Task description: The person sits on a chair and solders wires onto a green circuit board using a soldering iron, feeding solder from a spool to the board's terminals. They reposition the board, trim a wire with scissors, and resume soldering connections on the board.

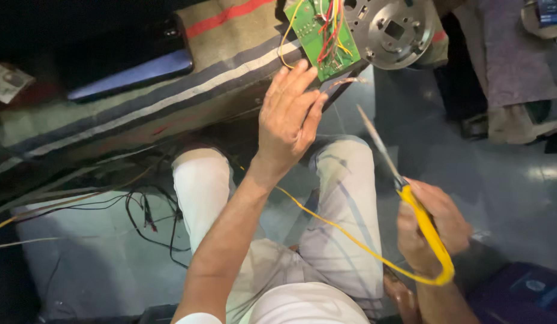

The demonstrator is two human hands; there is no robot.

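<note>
My left hand (288, 114) reaches up and grips the lower corner of a green circuit board (321, 35) that has red, yellow and white wires soldered to it. A round grey metal disc (393, 29) lies right beside the board. My right hand (431, 227) is closed around the yellow handle of a soldering iron (404, 195). Its thin metal tip points up toward the board but stays well short of it. A yellow cord (338, 231) runs from the handle across my lap.
A dark phone (131, 63) rests on a striped cloth-covered surface (188, 96) at the upper left. Black and pale cables (140, 213) trail over the floor at the left. A dark blue box (524, 294) sits at the lower right. My knees in pale trousers (278, 198) fill the centre.
</note>
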